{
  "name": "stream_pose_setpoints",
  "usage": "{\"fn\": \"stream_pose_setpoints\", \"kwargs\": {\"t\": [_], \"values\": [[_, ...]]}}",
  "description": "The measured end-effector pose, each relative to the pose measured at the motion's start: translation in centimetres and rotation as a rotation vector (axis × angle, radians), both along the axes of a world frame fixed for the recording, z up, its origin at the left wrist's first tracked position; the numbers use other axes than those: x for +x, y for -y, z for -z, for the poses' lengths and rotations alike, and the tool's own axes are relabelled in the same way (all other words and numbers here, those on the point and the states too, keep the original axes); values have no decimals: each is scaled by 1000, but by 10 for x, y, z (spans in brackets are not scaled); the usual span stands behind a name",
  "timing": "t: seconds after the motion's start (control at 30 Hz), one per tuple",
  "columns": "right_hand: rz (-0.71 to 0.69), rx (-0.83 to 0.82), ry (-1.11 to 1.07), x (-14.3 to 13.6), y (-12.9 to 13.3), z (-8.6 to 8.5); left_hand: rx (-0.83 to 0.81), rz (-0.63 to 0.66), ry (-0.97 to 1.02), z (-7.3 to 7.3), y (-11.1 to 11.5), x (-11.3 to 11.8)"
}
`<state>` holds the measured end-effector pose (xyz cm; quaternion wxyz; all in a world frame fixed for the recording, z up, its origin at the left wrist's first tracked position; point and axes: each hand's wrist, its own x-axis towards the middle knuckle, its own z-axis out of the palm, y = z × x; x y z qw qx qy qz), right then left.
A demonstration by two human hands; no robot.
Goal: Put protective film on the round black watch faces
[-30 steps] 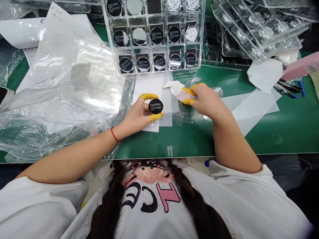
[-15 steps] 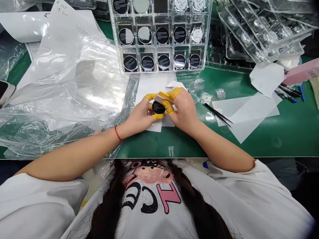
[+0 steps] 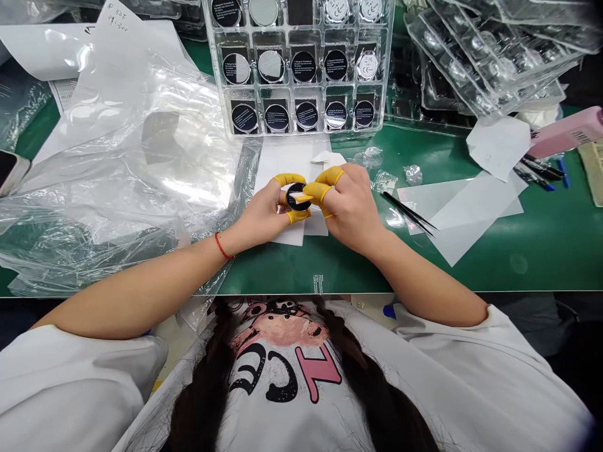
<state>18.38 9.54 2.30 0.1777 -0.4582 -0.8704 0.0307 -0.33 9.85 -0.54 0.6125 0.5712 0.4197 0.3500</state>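
Note:
My left hand (image 3: pixel 267 210), with yellow finger cots, grips a round black watch face (image 3: pixel 296 195) by its rim. Small white print shows on the face, partly covered. My right hand (image 3: pixel 346 201), also in yellow cots, pinches a small folded white cloth or paper (image 3: pixel 301 197) against the face. Beneath both hands lie white sheets (image 3: pixel 282 160) on the green table (image 3: pixel 353 270). Beyond them, a clear tray (image 3: pixel 301 133) holds several round watch faces in rows, some black, some silvery. Black tweezers (image 3: pixel 409 213) lie to the right of my right hand.
Clear plastic bags (image 3: pixel 117 169) cover the left side. Stacked clear trays (image 3: pixel 490 56) fill the back right. Near the right edge are a pink bottle (image 3: pixel 565 133), pens (image 3: pixel 537 172), translucent sheets (image 3: pixel 471 213) and crumpled film (image 3: pixel 413 175). A phone (image 3: pixel 12 172) lies far left.
The white cloth or paper has moved down onto the watch face and now covers part of its print. My right hand has turned, its fingers closer together. The view has shifted slightly.

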Motion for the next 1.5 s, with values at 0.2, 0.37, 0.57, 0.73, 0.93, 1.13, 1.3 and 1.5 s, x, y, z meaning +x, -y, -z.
{"fn": "stream_pose_setpoints", "kwargs": {"t": [0.2,0.37,0.57,0.73,0.93,1.13,1.3,1.5], "values": [[-44,74,2,3,14,7,-3,-11,-80,-3,0,0],[-45,82,-21,3,24,12,-56,-6,4,-7,1,1],[-12,74,-50,6,27,9,-34,-19,23,-8,1,2],[63,49,-84,3,10,-2,-12,-10,-4,-7,-1,2],[1,129,19,-1,13,5,-9,-13,-29,-6,1,1],[2,112,-10,5,33,15,-7,5,-9,-4,0,0],[3,-8,-191,12,27,11,-45,6,18,-4,-1,0],[455,-276,-387,62,-15,17,-92,18,-5,-7,0,-1]]}}
